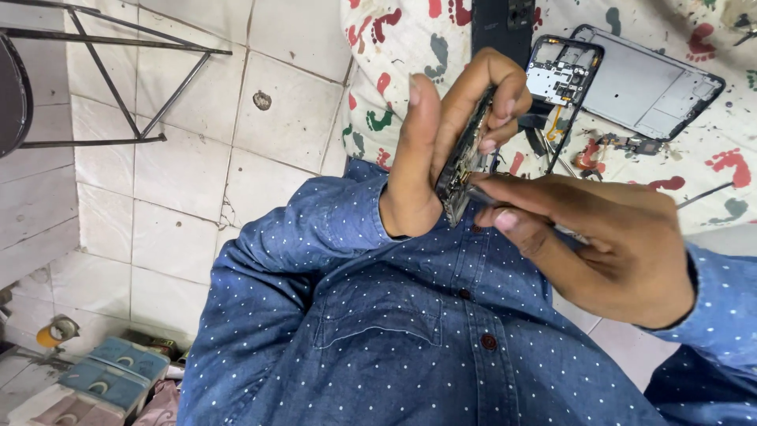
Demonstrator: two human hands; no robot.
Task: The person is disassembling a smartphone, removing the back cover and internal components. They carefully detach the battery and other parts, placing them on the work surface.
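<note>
head view: the left hand (430,150) grips an opened phone (465,158) edge-on, thumb on the near side and fingers curled over the far side, held up in front of the blue dotted shirt (378,331). the right hand (599,244) pinches a thin metal tool (482,194), its tip touching the lower edge of the phone.

judged from this, the tip could slip off the edge and scratch the bare board or jab the left thumb, since the phone is held in the air with nothing under it. a hard pry could also crack the thin frame.

on the footprint-patterned cloth (394,47) lie a second opened phone body (561,72) and a flat grey back panel (648,83). at lower left on the floor sit blue-topped boxes (118,371) and a tape roll (57,331); no labels can be made out.
</note>
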